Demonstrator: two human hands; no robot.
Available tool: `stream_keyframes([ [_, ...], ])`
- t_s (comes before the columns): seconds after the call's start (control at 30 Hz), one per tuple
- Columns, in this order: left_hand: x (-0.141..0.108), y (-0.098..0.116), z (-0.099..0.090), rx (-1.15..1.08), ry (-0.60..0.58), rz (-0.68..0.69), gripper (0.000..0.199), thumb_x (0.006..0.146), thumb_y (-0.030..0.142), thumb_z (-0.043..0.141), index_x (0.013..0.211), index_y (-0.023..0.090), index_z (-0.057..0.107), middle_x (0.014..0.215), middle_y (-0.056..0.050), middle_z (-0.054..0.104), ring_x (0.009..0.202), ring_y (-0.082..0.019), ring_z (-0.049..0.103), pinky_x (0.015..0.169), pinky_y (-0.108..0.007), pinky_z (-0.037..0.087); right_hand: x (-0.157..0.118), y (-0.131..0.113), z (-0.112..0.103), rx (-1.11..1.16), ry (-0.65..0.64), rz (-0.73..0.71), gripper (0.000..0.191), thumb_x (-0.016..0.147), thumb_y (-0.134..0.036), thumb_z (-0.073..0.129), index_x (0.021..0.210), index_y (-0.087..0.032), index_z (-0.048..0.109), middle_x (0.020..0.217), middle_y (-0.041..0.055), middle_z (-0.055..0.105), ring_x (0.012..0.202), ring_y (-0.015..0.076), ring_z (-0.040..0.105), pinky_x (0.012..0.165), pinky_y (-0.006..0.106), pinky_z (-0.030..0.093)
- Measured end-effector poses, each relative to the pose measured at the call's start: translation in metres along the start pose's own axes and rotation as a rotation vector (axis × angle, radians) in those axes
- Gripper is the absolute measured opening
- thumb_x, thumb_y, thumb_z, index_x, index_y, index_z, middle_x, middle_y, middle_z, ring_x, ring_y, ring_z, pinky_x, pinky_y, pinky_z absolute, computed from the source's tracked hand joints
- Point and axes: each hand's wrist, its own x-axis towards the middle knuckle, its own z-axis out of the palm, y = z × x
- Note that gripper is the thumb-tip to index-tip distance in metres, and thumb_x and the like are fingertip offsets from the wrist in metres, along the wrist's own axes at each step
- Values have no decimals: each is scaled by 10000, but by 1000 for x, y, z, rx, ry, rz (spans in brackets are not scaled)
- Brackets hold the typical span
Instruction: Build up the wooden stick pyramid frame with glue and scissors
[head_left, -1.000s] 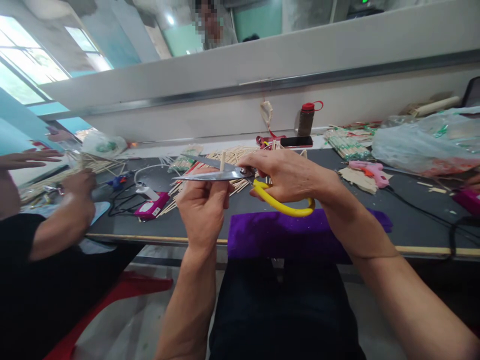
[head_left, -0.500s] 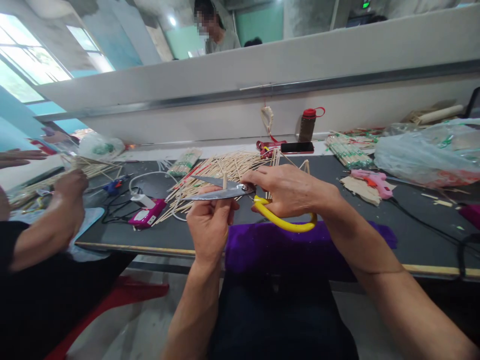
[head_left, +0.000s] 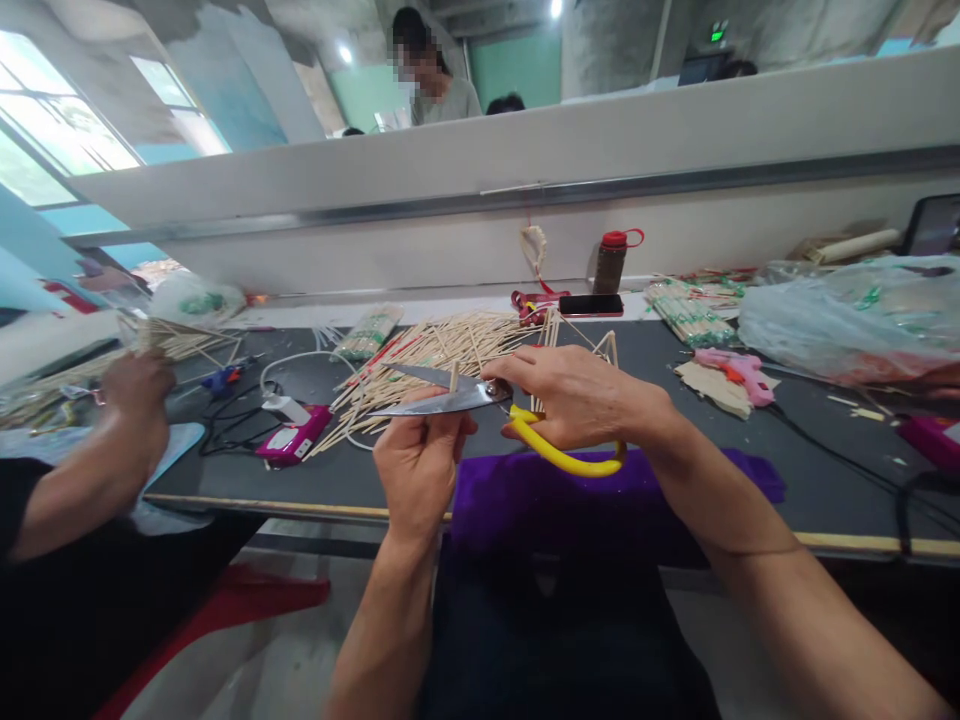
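My right hand (head_left: 581, 395) is closed around the yellow handles of a pair of scissors (head_left: 439, 402), whose blades are parted and point left. Between the blades rises the end of a thin wooden stick (head_left: 454, 376). My left hand (head_left: 420, 465) pinches that stick from below, its fingers just under the lower blade; the stick's lower part is hidden by the fingers. Behind both hands a heap of thin wooden sticks (head_left: 442, 340) lies on the dark table (head_left: 360, 480). A purple cloth (head_left: 510, 490) lies at the table edge beneath my hands.
Left are a magenta power strip (head_left: 294, 437), a blue glue gun (head_left: 223, 378) and a co-worker's hand (head_left: 139, 385). Right are a pink glue gun (head_left: 739, 372) with its cord, bundled sticks (head_left: 690, 310) and plastic bags (head_left: 862, 310). At the back stand a bottle (head_left: 609, 265) and a phone (head_left: 591, 305).
The view has tilted up slightly. My hands keep the same hold, with the stick still between the scissor blades. At the left, one of the co-worker's hands has gone out of view.
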Motion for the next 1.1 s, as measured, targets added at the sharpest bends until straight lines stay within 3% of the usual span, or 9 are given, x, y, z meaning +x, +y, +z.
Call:
stream_keyframes([
  [0.33, 2, -9, -4, -11, 19, -53, 189, 861, 358, 758, 769, 195, 736, 595, 5, 622, 485, -90, 506, 425, -181, 402, 3, 3, 6, 7, 54, 17, 668, 819, -521, 745, 1354, -157, 580, 1146, 138, 680, 1004, 267, 636, 794, 338, 424],
  [0.47, -2, -1, -5, 39, 16, -2, 235, 897, 334, 714, 706, 196, 719, 577, 4, 607, 508, -101, 506, 454, -199, 412, -1, -1, 5, 8, 104, -14, 672, 823, -506, 744, 1373, -161, 570, 1164, 137, 676, 1028, 268, 625, 821, 348, 423],
  [0.73, -3, 20, 2, 60, 20, 95, 386, 867, 331, 739, 539, 174, 607, 518, 3, 511, 471, -91, 427, 410, -222, 311, -6, -6, 2, -6, 142, -54, 668, 813, -518, 752, 1352, -165, 573, 1158, 134, 673, 1027, 274, 619, 811, 346, 415],
  [0.9, 4, 20, 5, -18, -19, 22, 444, 855, 385, 743, 506, 172, 569, 489, 4, 461, 433, -80, 366, 382, -225, 245, -6, -1, -1, 39, 144, -59, 689, 797, -526, 770, 1355, -174, 570, 1201, 135, 662, 1066, 272, 609, 864, 366, 429],
  [1.1, 13, 16, -7, -38, -202, -153, 433, 855, 372, 745, 510, 163, 588, 472, -9, 488, 395, -71, 360, 347, -220, 193, -4, 9, 2, 121, 106, -83, 715, 796, -531, 772, 1380, -183, 553, 1159, 119, 654, 1054, 263, 596, 883, 380, 429],
])
